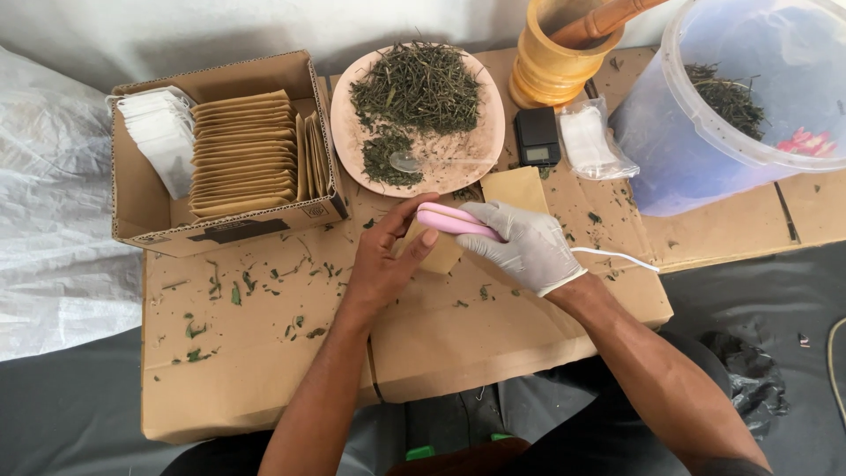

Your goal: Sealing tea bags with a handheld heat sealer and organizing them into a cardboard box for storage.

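Note:
My right hand (527, 244), in a white glove, grips a small pink handheld sealer (454, 219) with a white cord (617, 256) trailing to the right. The sealer's jaws are clamped on the top of a brown paper pouch (441, 256). My bare left hand (385, 256) holds that pouch from the left, with its fingers touching the sealer's tip. Both hands hover over a flattened cardboard sheet (264, 353) strewn with green leaf bits. A second brown pouch (515, 188) lies just behind the hands.
An open cardboard box (141, 203) at the left holds stacked brown pouches and white filter bags. Behind are a pink plate (490, 141) of dried herbs with a spoon, a small black scale (537, 137), a wooden mortar with pestle (555, 57), a clear bag of white bits (592, 141) and a translucent bucket (696, 150).

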